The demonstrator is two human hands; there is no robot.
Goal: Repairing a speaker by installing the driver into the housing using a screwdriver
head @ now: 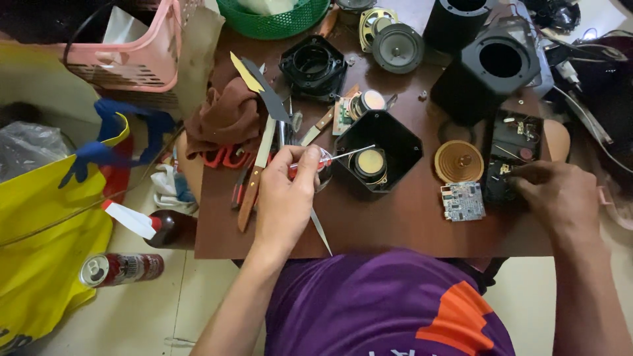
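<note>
Left hand (285,191) grips a red-handled screwdriver (330,159) over the black speaker housing (403,146); right hand (557,194) pinches the black panel (512,157) beside a green circuit board (463,201).

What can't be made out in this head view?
- Screwdriver: handle mostly hidden inside the left hand.
- Right hand: fingertips press into the open black panel, covering what they touch.
- Small circuit board: components too small to read.
- Green basket: cut off by the top edge.
- Knife: blade partly under other tools.
</note>
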